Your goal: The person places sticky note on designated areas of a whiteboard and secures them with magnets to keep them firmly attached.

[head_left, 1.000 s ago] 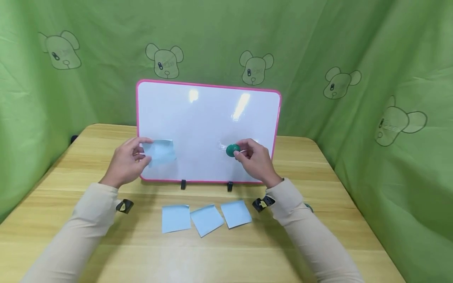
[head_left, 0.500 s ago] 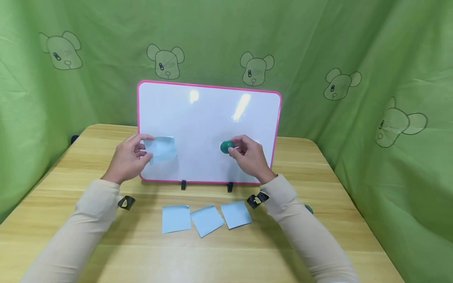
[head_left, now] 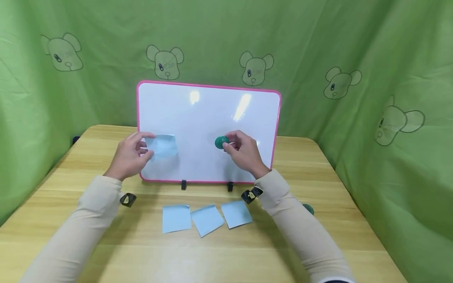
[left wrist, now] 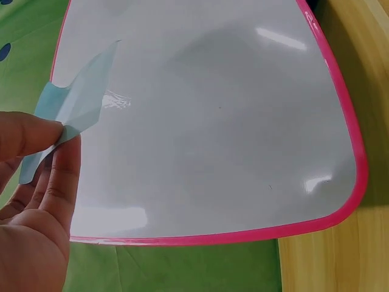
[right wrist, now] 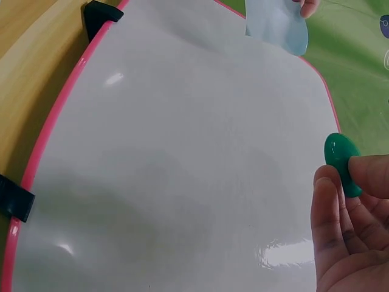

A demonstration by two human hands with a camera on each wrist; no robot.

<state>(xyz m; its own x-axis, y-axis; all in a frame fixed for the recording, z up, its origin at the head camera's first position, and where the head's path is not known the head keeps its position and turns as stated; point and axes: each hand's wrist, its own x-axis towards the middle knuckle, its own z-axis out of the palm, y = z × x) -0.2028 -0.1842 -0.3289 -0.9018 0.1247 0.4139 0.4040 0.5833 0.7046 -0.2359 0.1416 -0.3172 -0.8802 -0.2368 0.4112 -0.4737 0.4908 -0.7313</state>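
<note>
A whiteboard (head_left: pixel 198 118) with a pink frame stands upright on the table. Before its lower left part, my left hand (head_left: pixel 129 155) pinches a light blue sticky note (head_left: pixel 165 146) by its left side between thumb and fingers. The left wrist view has this note (left wrist: pixel 88 91) bent and apart from the board's surface. My right hand (head_left: pixel 244 151) holds a round green magnet (head_left: pixel 221 142) between thumb and fingers, before the board right of centre. In the right wrist view the magnet (right wrist: pixel 340 158) is seen nearly edge-on.
Three more blue sticky notes, a left one (head_left: pixel 176 219), a middle one (head_left: pixel 207 221) and a right one (head_left: pixel 236 214), lie in a row on the wooden table (head_left: pixel 177 259). Another green thing (head_left: pixel 308 209) lies beyond my right sleeve. Black feet (head_left: pixel 183 184) support the board. Green curtain (head_left: pixel 212 31) hangs behind.
My right hand has moved left and slightly up with the magnet. The left hand has risen a little with the sticky note. The notes on the table stay put.
</note>
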